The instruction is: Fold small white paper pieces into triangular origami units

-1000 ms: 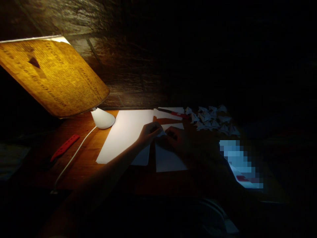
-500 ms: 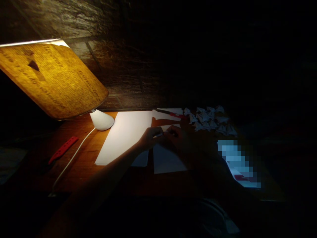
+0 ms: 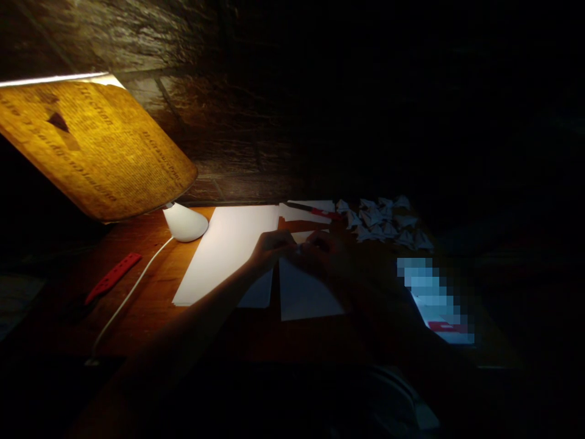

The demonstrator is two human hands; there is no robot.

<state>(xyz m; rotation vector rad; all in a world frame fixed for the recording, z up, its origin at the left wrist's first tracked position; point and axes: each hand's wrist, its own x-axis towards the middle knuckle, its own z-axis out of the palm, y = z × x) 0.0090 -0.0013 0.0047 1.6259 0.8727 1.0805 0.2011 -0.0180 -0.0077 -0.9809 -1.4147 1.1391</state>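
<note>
My left hand (image 3: 273, 249) is in the middle of the table, its fingers closed in a pinch. My right hand (image 3: 328, 253) meets it fingertip to fingertip, also closed and mostly in shadow. Between them is a small piece of paper (image 3: 299, 248), largely covered by the fingers, so its folds cannot be made out. Under the hands lies a white sheet (image 3: 308, 296). A stack of white paper (image 3: 223, 262) is beside it, under my left forearm. Beyond my right hand are several small folded paper pieces (image 3: 384, 221) in a cluster.
A lit lamp with a printed shade (image 3: 114, 152) and white base (image 3: 185, 223) stands at the left, its cord running forward. Near it lies a long red object (image 3: 113, 278). A red-handled tool (image 3: 320, 213) rests on paper behind the hands. A glowing phone (image 3: 436, 308) lies right.
The two hands have come slightly closer together around the small paper, which now shows less. The whole view has shifted a little; the things on the table stay put.
</note>
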